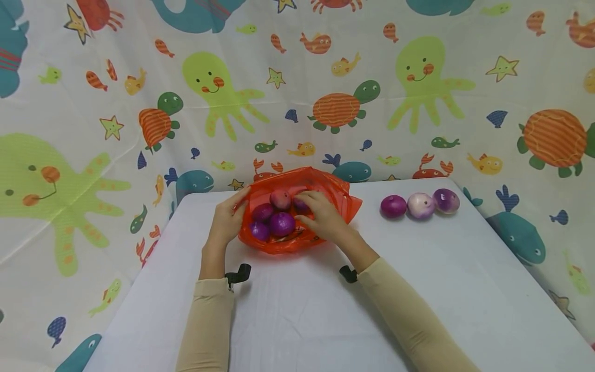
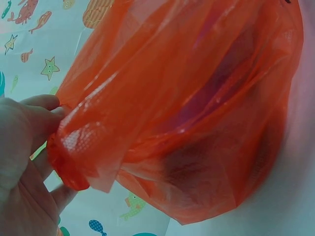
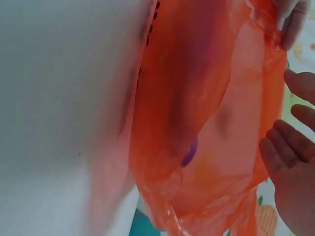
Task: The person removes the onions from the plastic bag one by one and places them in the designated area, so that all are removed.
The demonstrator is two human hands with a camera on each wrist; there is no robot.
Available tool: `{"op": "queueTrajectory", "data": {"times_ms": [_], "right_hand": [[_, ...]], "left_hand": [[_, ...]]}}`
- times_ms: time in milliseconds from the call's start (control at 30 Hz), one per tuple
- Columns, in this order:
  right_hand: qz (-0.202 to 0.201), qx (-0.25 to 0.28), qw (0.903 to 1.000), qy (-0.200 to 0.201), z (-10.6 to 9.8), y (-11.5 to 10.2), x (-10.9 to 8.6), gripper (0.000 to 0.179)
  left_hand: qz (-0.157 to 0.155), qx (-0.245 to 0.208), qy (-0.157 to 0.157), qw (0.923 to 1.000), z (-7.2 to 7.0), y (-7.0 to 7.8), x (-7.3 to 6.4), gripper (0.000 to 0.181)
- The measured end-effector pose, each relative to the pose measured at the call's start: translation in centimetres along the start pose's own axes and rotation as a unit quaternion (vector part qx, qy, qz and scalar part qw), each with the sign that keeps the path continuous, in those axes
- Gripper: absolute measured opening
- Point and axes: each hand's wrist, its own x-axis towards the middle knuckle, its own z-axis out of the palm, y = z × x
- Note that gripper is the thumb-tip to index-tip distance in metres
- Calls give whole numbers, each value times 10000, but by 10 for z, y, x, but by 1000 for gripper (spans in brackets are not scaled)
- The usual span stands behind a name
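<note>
An orange-red plastic bag [image 1: 325,181] stands with its mouth wide, holding several red onions [image 1: 282,224]. My left hand [image 1: 228,217] grips the bag's left rim; in the left wrist view the fingers [image 2: 42,105] pinch the bunched plastic. Over the right side of the mouth is my right hand [image 1: 323,214], its fingertips by an onion [image 1: 301,205] that they partly hide. The right wrist view shows that hand [image 3: 295,162] with fingers spread and nothing visible between them. There the bag [image 3: 197,98] hides most of its contents.
Three more red onions [image 1: 420,205] lie in a row at the table's back right, the middle one paler. A white cloth covers the table [image 1: 288,320]. Behind it hangs a curtain [image 1: 297,67] printed with sea animals.
</note>
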Motion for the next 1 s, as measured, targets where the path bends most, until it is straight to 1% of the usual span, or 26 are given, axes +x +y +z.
{"op": "queueTrajectory", "data": {"times_ms": [167, 433, 800, 1000], "right_hand": [[-111, -39, 9999, -32, 7, -2, 6, 54], [96, -79, 9996, -262, 15, -3, 10, 58], [204, -197, 9968, -751, 26, -6, 18, 62], [243, -221, 9945, -995, 35, -5, 20, 58]], "left_hand": [[-6, -16, 10, 10000, 0, -1, -1, 47], [-31, 23, 0, 10000, -1, 0, 0, 47], [-21, -16, -21, 10000, -1, 1, 1, 48], [-34, -4, -11, 10000, 0, 2, 0, 48]]}}
